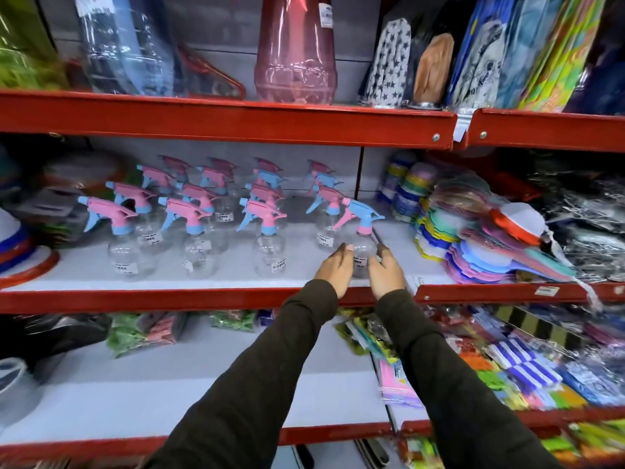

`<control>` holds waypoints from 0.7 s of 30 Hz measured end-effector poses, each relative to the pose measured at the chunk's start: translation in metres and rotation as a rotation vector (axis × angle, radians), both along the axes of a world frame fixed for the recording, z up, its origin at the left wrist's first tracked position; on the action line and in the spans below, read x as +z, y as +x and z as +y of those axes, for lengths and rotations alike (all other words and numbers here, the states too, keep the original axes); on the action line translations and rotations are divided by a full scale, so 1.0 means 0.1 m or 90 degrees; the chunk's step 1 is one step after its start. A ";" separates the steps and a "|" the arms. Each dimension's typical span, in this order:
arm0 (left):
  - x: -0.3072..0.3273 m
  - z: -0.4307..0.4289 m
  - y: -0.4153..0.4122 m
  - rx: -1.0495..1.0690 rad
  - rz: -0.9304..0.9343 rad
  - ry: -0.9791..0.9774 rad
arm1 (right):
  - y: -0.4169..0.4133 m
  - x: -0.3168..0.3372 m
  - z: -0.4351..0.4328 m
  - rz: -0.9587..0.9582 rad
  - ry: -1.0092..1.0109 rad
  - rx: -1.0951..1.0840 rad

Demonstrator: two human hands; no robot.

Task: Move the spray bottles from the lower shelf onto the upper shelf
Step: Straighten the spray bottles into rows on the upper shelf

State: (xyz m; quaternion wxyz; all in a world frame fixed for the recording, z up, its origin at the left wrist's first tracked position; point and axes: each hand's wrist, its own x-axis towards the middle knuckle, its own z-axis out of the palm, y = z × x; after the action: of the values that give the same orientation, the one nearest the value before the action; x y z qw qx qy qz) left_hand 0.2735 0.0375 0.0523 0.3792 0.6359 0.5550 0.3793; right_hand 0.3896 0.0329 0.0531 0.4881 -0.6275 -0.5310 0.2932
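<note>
Several clear spray bottles with pink and blue trigger heads stand in rows on the middle shelf (203, 301), for example one at the front left (128, 252) and one in the front middle (269, 255). At the front right stands a clear bottle with a blue head and pink trigger (362, 243). My left hand (333, 267) and my right hand (385, 270) cup this bottle from both sides, fingers on its round body. The bottle rests upright on the shelf. Below, the lower shelf (169, 394) shows a bare white surface in its middle.
Stacked coloured plastic hand fans (473, 238) lie right of the bottles. A tall pink plastic bottle (296, 52) and a clear one (132, 45) stand on the top shelf. Packets of small goods (524, 367) fill the lower shelf's right; green packets (142, 331) lie at its back left.
</note>
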 end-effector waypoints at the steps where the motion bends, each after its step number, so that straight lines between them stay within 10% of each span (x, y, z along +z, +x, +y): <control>1: -0.01 0.00 -0.04 0.009 -0.004 0.006 | -0.03 -0.01 0.01 0.000 0.003 0.004; 21: 0.00 -0.12 -0.38 0.050 0.021 -0.001 | -0.40 -0.07 0.03 0.016 -0.006 0.065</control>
State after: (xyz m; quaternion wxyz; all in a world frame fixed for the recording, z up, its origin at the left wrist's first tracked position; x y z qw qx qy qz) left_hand 0.2356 0.0258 0.0525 0.3552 0.6195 0.5859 0.3831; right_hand 0.3493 0.0356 0.0460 0.4764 -0.5981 -0.5548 0.3278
